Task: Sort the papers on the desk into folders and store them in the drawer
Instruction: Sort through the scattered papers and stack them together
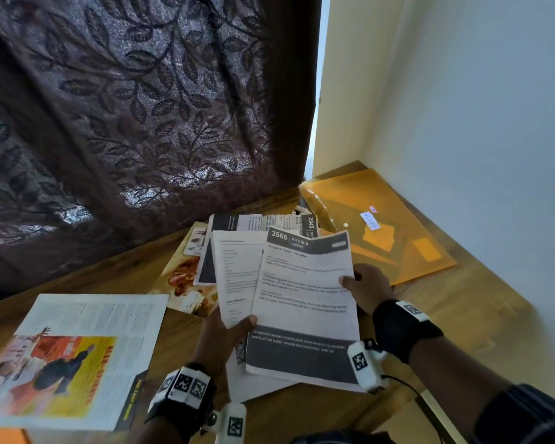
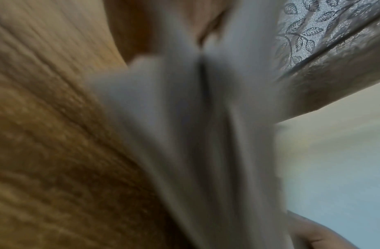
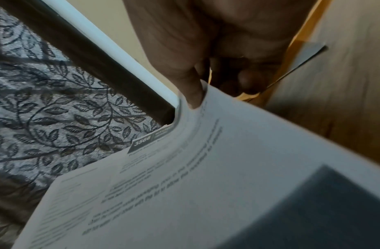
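Both hands hold a small stack of printed sheets above the wooden desk (image 1: pixel 430 315). The top sheet (image 1: pixel 305 302), headed "3566 KITCHEN", is pinched at its right edge by my right hand (image 1: pixel 362 285), thumb on the print. My left hand (image 1: pixel 228 331) grips the stack's lower left, thumb on top and fingers beneath, over a second white sheet (image 1: pixel 234 277). More printed sheets (image 1: pixel 234 224) lie on the desk behind them. In the right wrist view my thumb (image 3: pixel 193 94) presses the top sheet (image 3: pixel 206 193). The left wrist view shows only blurred paper (image 2: pixel 195 134).
An orange plastic folder (image 1: pixel 394 225) with a white label lies in the desk's far right corner by the wall. An open magazine (image 1: pixel 74 357) lies at the left, another colour magazine (image 1: pixel 186 283) under the sheets. A dark leaf-patterned curtain (image 1: pixel 125 107) hangs behind the desk.
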`<state>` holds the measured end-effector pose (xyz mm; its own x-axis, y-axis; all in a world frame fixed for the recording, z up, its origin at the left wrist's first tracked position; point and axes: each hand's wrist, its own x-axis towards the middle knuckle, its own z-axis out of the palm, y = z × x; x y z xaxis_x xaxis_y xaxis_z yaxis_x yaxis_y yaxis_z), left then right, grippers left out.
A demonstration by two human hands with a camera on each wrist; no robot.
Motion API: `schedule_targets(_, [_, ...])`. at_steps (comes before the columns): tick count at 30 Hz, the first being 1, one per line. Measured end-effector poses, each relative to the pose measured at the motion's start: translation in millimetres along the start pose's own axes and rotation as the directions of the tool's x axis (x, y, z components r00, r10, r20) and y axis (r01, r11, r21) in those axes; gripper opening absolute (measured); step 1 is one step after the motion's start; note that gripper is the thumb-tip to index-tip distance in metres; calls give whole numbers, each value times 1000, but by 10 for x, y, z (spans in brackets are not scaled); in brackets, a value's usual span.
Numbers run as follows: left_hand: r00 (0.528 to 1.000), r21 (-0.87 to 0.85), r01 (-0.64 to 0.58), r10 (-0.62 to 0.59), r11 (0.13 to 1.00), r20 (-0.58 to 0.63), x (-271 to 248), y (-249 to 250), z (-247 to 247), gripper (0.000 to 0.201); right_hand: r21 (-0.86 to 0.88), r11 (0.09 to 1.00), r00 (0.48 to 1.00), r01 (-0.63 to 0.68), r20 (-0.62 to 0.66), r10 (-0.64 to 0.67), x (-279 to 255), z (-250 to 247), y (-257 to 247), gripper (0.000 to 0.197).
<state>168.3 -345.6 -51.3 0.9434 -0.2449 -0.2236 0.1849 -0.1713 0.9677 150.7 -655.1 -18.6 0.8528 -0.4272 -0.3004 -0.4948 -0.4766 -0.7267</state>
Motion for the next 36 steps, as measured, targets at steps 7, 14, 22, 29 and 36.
schedule_targets(7, [998, -49, 32, -29, 998, 55, -71, 69, 47, 42, 280, 944, 984, 173, -1, -180, -135, 138, -190, 14])
schedule_targets(14, [975, -207, 149, -109, 967, 194, -189, 243, 159, 34, 624, 781, 985, 2, 135, -110, -215, 248, -116, 52])
schedule_targets(22, [985, -193, 69, -36, 979, 170, -140, 677, 339, 32, 671, 714, 969, 200, -30, -244, -459, -203, -316, 25])
schedule_targets(29, [985, -265, -132, 156, 955, 71, -173, 1000, 524, 37, 752, 571, 929, 330, -152, -337, -665, -478, -439, 30])
schedule_targets(36, [989, -313, -116, 139, 943, 51, -217, 844, 538, 46, 696, 692, 934, 192, 88, -347, -667, -456, -262, 35])
